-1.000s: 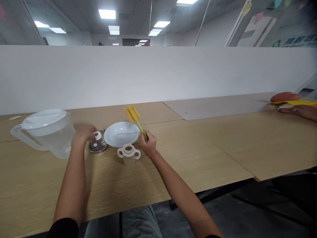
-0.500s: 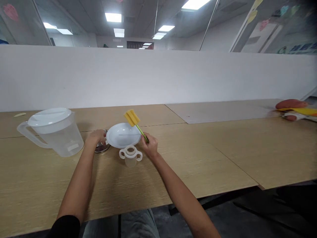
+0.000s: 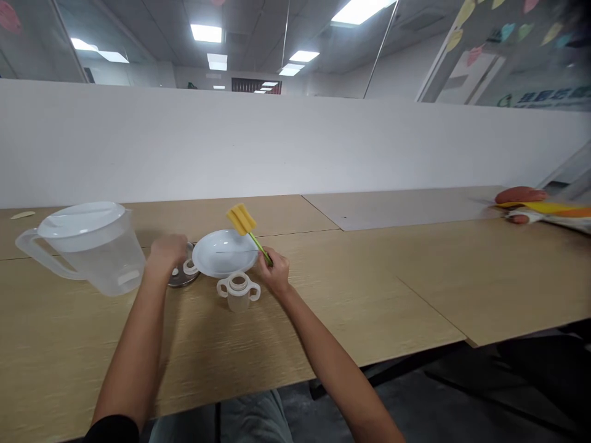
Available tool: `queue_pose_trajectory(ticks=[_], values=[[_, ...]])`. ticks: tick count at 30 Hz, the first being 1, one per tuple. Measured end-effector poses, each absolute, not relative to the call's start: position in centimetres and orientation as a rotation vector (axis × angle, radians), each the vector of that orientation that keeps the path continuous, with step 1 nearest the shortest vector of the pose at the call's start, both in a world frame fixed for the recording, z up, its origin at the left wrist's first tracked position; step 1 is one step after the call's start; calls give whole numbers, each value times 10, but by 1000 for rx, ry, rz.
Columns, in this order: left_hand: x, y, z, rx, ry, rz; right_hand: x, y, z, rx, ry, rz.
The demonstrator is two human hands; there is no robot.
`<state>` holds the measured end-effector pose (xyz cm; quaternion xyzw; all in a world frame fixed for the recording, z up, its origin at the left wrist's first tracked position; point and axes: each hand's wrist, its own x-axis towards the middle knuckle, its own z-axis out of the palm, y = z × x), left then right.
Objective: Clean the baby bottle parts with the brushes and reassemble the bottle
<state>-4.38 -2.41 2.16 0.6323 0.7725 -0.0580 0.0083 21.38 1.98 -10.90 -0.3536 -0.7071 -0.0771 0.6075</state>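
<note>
My right hand point(image 3: 276, 271) is closed round the green handle of a sponge brush point(image 3: 241, 219), its yellow head tilted up to the left over a white bowl point(image 3: 224, 263). Just in front of the bowl stands a small translucent cup with two handles point(image 3: 239, 296), its top open. My left hand point(image 3: 168, 251), smeared by motion, hovers between the pitcher and the bowl; its fingers cannot be made out. Below it lies a round metal dish point(image 3: 181, 282), partly hidden. A white ring-shaped piece point(image 3: 190, 267) and a smaller white piece are in the dish.
To the left stands a large translucent pitcher point(image 3: 113, 267) with a white lid. A low white wall point(image 3: 295, 147) runs behind the table point(image 3: 341, 307). Several red and yellow things point(image 3: 530, 197) lie at the far right. A pale flat piece point(image 3: 22, 215) rests at the back left.
My left hand has drawn back to the left, away from the white ring-shaped piece beside the bowl. The right hand still grips the sponge brush. The whole view has shifted slightly.
</note>
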Motion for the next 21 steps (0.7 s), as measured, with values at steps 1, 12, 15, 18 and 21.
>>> queue_pose_trajectory(ticks=[1, 12, 15, 18, 21], values=[[-37, -31, 30, 2059, 2345, -103, 214, 20, -109, -826, -1627, -166], [63, -60, 22, 2394, 1571, -205, 213, 21, -108, -866, -1579, -19], [64, -61, 24, 2405, 1558, -233, 213, 21, -108, -885, -1579, 45], [54, -66, 37, 2449, 1454, -71, 213, 18, -106, -891, -1579, 117], [40, -71, 52, 2421, 1478, 198, 211, 14, -100, -902, -1576, 272]])
